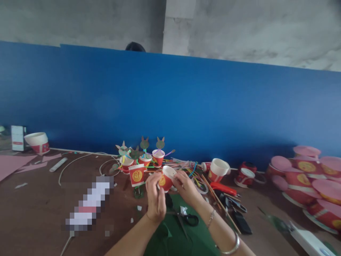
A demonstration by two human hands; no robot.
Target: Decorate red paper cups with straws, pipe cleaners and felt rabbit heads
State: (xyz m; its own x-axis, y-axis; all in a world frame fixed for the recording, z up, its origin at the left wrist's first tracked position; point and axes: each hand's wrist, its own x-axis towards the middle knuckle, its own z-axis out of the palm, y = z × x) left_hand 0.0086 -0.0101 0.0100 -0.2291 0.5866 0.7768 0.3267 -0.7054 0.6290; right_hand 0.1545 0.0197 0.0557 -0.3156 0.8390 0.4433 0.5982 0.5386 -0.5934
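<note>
Both my hands hold one small red paper cup point(165, 179) with a gold emblem, tilted with its white mouth up and to the right. My left hand point(155, 199) wraps its near side, fingers closed. My right hand point(186, 186) pinches the cup's rim from the right. Black scissors point(183, 217) lie on a dark green sheet point(176, 238) right under my hands. Just behind stand several decorated red cups point(145, 161) with paper animal heads and coloured straws.
A blue partition point(186, 106) runs behind the brown table point(39, 209). Loose straws and sticks point(195, 172), a tipped cup point(218, 170), a red cutter point(223, 188) and black tools lie to the right. Red cups with pink lids point(311, 177) pile at far right. A white cable point(77, 161) and pink paper point(16, 163) are at left.
</note>
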